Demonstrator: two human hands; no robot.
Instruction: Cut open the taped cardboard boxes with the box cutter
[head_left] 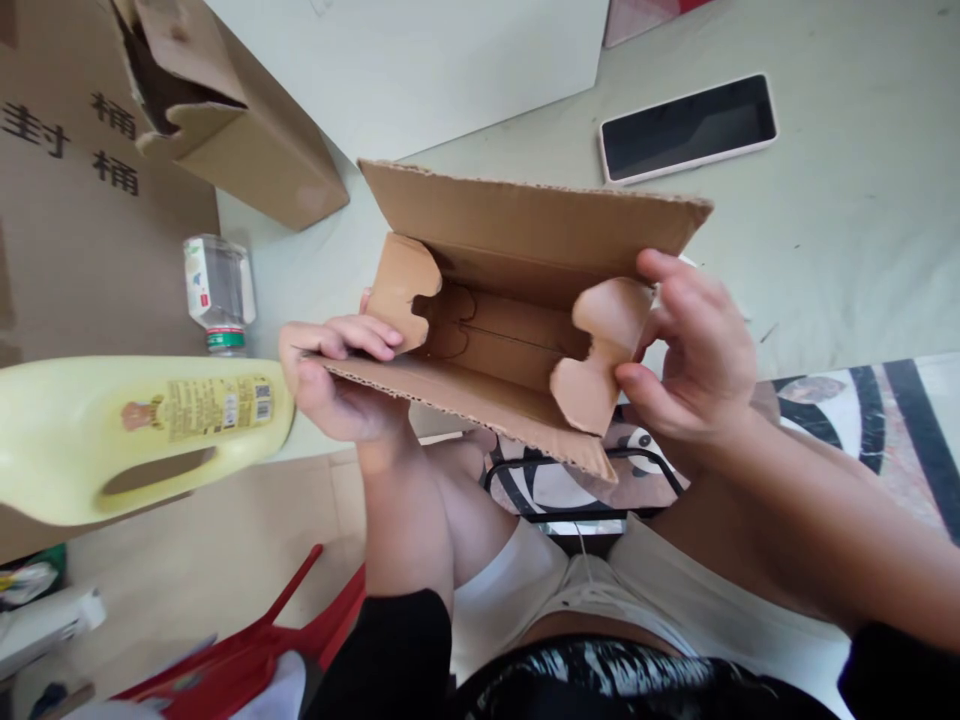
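A pale green bench (847, 230) spans the upper part of the view, its near edge running crosswise. Lower left lies a beige tiled floor (262, 510) with thin joints, where a red chair (330, 625) shows in part. On the right, a patterned floor (892, 430) carries curved bands of black, white and mottled pinkish brown. The light is soft and even.

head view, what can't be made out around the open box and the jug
Head view:
Underside of the open box: turned from the camera.
Part of the left hand: behind the near flap.
Left end of the yellow jug: cut off by the picture's left edge.
Fine print on its label: too small and blurred.
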